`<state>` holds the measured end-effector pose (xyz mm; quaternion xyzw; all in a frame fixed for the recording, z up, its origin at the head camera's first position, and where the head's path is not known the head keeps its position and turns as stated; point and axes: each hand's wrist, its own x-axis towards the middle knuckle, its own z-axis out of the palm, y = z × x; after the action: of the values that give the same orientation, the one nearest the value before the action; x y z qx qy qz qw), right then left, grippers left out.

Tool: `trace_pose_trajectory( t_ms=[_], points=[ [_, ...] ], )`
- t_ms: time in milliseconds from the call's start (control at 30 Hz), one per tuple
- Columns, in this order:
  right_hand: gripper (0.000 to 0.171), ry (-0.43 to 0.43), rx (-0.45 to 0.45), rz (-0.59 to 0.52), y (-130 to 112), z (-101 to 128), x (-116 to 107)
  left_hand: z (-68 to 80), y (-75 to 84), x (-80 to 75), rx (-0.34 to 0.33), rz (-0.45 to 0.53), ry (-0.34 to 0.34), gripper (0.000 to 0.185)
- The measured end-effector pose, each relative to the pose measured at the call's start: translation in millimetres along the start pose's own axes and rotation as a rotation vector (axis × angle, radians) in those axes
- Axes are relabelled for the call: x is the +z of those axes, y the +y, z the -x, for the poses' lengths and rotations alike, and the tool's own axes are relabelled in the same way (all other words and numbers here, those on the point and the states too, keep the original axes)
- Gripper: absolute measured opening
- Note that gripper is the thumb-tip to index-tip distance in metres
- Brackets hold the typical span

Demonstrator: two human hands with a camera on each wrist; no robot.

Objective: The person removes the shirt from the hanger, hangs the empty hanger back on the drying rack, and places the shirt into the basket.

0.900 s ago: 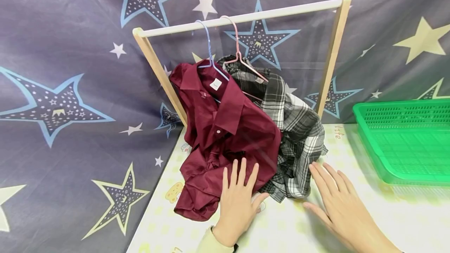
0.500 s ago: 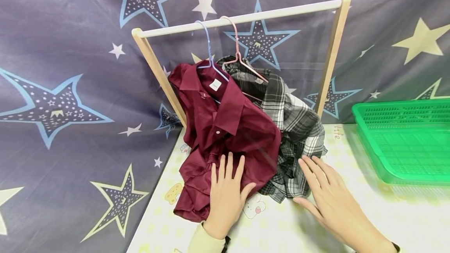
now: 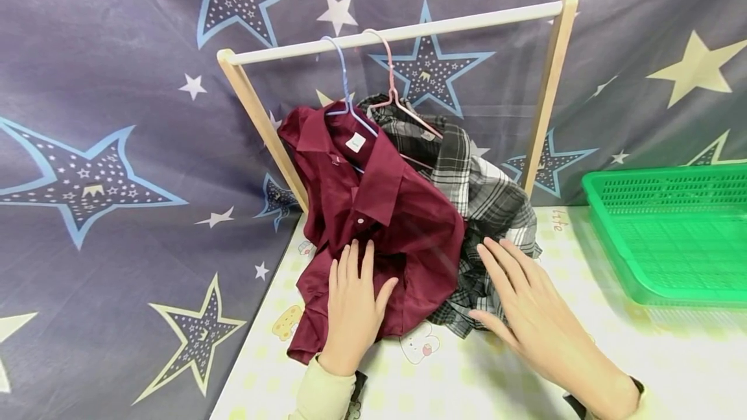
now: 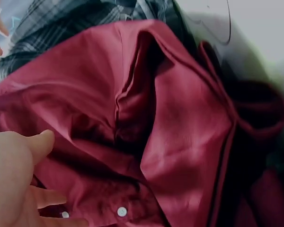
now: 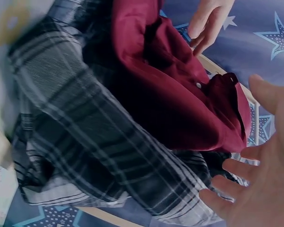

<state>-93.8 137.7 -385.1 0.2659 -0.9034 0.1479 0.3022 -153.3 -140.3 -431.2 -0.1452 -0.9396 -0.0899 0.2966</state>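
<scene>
A dark red shirt (image 3: 428, 238) hangs from a blue hanger (image 3: 345, 83) on the rack's white rail, its lower part bunched on the table. Behind it, to the right, a grey plaid shirt (image 3: 496, 193) hangs on a pink hanger (image 3: 390, 76). My left hand (image 3: 352, 310) is over the lower front of the red shirt, fingers straight and spread, holding nothing; whether it touches the cloth I cannot tell. Close in front of the plaid shirt, my right hand (image 3: 533, 316) has its fingers extended with nothing in them. In the right wrist view, the plaid sleeve (image 5: 99, 118) drapes diagonally.
The wooden rack (image 3: 551, 96) stands against a grey cloth backdrop (image 3: 117, 264) printed with stars. A green plastic basket (image 3: 618, 245) sits on the right of the table (image 3: 443, 381), whose cover carries pale checks and cartoon prints.
Both hands have moved left and farther forward, the left over the red shirt and the right towards the plaid shirt's lower part. The shirts hang nearly as before.
</scene>
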Motion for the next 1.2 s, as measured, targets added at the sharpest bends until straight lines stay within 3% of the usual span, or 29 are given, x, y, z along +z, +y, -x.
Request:
trace_pose_trajectory(
  t_ms=[433,933,1200],
  points=[
    [0.081,0.019,-0.047,-0.014,-5.1,-41.2,-19.7,-18.1,-24.3,-5.4,-0.022,0.037,0.152,0.063],
    [0.073,0.016,-0.086,-0.096,-10.9,-72.3,-31.8,-50.7,-52.2,-4.6,-0.170,0.139,0.245,0.059],
    [0.080,0.002,-0.088,-0.101,-9.0,-85.2,-25.7,-65.5,-66.9,-8.5,-0.288,0.208,0.218,0.056]
  ],
)
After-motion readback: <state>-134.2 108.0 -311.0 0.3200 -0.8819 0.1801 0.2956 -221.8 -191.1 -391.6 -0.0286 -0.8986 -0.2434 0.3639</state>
